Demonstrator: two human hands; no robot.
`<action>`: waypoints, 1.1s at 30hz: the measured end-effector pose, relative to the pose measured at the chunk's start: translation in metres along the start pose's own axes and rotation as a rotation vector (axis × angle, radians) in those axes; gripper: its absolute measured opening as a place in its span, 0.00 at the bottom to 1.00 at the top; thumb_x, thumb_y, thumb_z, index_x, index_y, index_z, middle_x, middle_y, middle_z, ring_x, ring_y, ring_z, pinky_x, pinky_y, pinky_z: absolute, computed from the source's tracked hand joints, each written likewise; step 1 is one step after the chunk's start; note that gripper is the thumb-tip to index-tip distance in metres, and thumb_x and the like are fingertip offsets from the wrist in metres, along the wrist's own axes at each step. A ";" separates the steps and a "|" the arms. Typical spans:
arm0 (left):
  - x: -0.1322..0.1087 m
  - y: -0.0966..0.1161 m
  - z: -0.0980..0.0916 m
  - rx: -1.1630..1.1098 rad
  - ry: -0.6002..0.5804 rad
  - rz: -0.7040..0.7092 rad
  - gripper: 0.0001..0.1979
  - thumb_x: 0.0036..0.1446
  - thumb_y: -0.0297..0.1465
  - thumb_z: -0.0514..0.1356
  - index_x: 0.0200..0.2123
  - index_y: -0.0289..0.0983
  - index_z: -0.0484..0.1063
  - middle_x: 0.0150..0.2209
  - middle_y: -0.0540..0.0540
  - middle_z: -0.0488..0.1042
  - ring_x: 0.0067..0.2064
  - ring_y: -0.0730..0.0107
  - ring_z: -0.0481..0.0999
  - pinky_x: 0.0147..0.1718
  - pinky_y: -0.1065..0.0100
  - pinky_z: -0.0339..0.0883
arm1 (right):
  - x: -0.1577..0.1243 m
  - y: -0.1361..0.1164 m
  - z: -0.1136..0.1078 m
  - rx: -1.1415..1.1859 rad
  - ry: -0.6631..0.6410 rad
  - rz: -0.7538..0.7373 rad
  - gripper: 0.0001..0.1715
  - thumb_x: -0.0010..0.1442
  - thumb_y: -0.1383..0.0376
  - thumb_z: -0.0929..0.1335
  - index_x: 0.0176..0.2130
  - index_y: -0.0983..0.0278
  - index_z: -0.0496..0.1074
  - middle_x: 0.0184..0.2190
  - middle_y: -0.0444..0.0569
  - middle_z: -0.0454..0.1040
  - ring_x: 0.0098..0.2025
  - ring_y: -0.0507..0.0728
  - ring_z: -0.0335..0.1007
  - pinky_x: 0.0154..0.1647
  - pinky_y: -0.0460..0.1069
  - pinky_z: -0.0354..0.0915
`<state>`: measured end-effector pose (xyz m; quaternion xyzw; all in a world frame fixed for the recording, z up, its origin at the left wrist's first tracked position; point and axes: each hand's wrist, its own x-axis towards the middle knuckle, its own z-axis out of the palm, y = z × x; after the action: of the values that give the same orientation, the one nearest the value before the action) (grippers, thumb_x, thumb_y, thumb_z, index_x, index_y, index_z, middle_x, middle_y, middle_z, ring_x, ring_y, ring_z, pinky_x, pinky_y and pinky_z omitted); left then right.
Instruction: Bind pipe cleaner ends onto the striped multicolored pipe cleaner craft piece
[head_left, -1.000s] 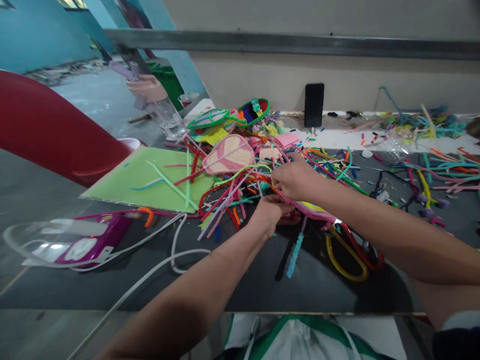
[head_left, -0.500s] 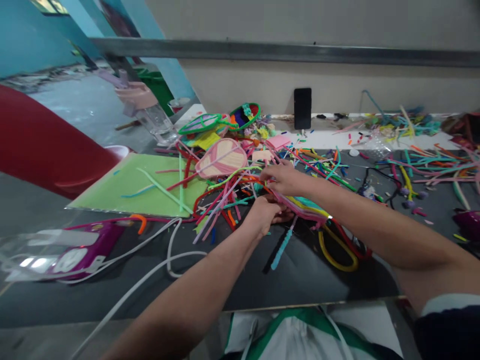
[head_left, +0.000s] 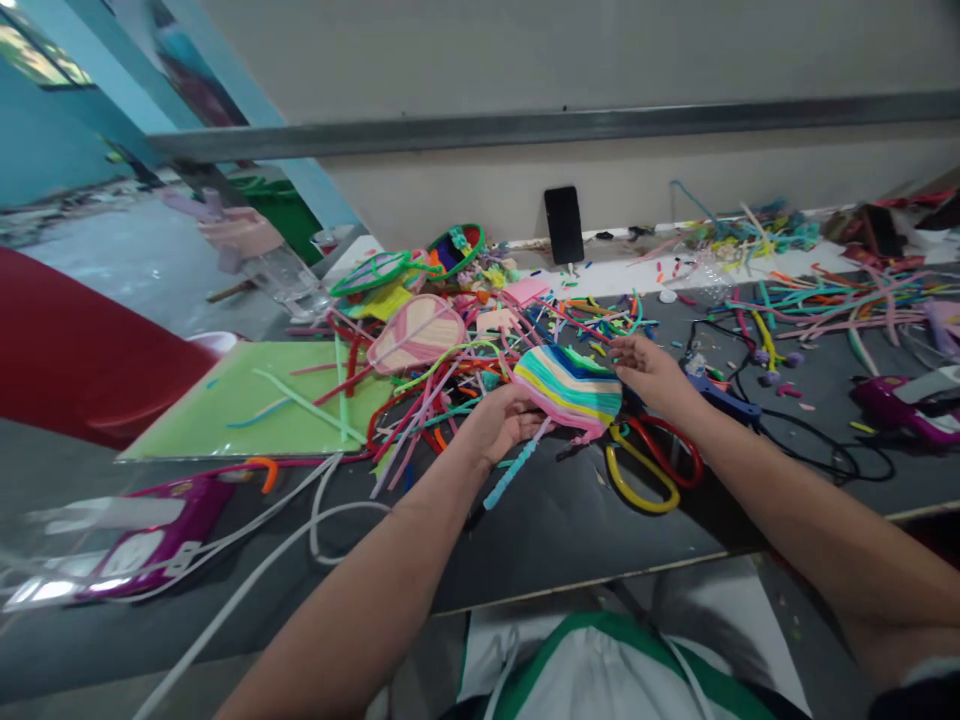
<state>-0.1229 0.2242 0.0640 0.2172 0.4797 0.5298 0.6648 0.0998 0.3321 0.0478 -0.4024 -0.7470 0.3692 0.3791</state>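
A small fan of striped pipe cleaners [head_left: 570, 385], in blue, white, teal, yellow and pink, lies tilted above the table with its face up. Its stem, wrapped in light blue [head_left: 511, 474], points down toward me. My left hand [head_left: 504, 425] grips the fan's lower left edge, the fingers passing underneath. At the right edge, my right hand [head_left: 651, 375] has its thumb and curled fingers against the rim. Just below lie scissors with a yellow handle loop [head_left: 637, 488] and a red one [head_left: 686, 455]; their blades are hidden.
Loose pipe cleaners [head_left: 420, 430] crowd the left of the fan, beside a pink and cream fan [head_left: 417, 335]. A green sheet [head_left: 247, 400], purple devices [head_left: 161, 530] with white cables, a bottle [head_left: 277, 265] and a leaning phone [head_left: 564, 225] surround the workspace. A blue-handled tool [head_left: 724, 398] lies right.
The striped fan has turned from nearly edge-on to showing its face. My right hand has moved from its upper left side to its right edge. The view has shifted right.
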 end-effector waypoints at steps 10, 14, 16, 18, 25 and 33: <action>-0.007 0.003 0.012 -0.183 -0.053 0.302 0.08 0.52 0.28 0.64 0.36 0.35 0.69 0.32 0.47 0.78 0.32 0.69 0.79 0.36 0.66 0.73 | -0.010 -0.039 -0.001 0.569 0.232 0.234 0.27 0.54 0.57 0.68 0.53 0.56 0.62 0.57 0.50 0.67 0.56 0.57 0.66 0.52 0.55 0.65; -0.007 0.000 0.015 -0.219 -0.063 0.345 0.10 0.49 0.29 0.66 0.34 0.37 0.69 0.32 0.50 0.77 0.33 0.71 0.78 0.40 0.65 0.72 | -0.016 -0.056 0.013 0.945 -0.106 0.375 0.23 0.49 0.58 0.73 0.44 0.61 0.71 0.45 0.51 0.77 0.46 0.60 0.75 0.45 0.55 0.71; -0.006 0.000 0.013 -0.181 -0.097 0.317 0.11 0.49 0.32 0.66 0.36 0.37 0.69 0.34 0.48 0.77 0.36 0.69 0.78 0.41 0.64 0.72 | -0.018 -0.056 0.022 1.035 -0.161 0.413 0.23 0.46 0.61 0.74 0.43 0.62 0.73 0.42 0.50 0.79 0.44 0.61 0.76 0.45 0.55 0.72; -0.007 0.003 0.010 -0.138 -0.126 0.287 0.14 0.51 0.37 0.65 0.39 0.37 0.70 0.36 0.45 0.78 0.39 0.67 0.78 0.42 0.63 0.71 | -0.018 -0.053 0.027 1.080 -0.151 0.405 0.25 0.44 0.64 0.75 0.44 0.62 0.73 0.42 0.49 0.79 0.45 0.61 0.76 0.46 0.56 0.71; -0.007 0.007 0.002 0.017 -0.021 0.384 0.16 0.48 0.41 0.66 0.33 0.34 0.70 0.27 0.48 0.75 0.31 0.70 0.77 0.33 0.69 0.71 | -0.017 -0.048 0.016 1.076 -0.060 0.322 0.28 0.46 0.66 0.74 0.48 0.59 0.72 0.44 0.46 0.78 0.48 0.62 0.74 0.49 0.58 0.70; -0.001 0.000 0.000 0.179 0.054 0.418 0.18 0.44 0.41 0.68 0.28 0.34 0.69 0.24 0.49 0.74 0.25 0.74 0.73 0.26 0.72 0.68 | -0.022 -0.051 0.018 1.072 -0.043 0.350 0.26 0.44 0.67 0.75 0.45 0.61 0.73 0.44 0.48 0.78 0.48 0.63 0.74 0.49 0.58 0.70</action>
<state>-0.1223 0.2229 0.0645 0.3557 0.4871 0.6168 0.5057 0.0763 0.2876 0.0780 -0.2638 -0.3848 0.7624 0.4484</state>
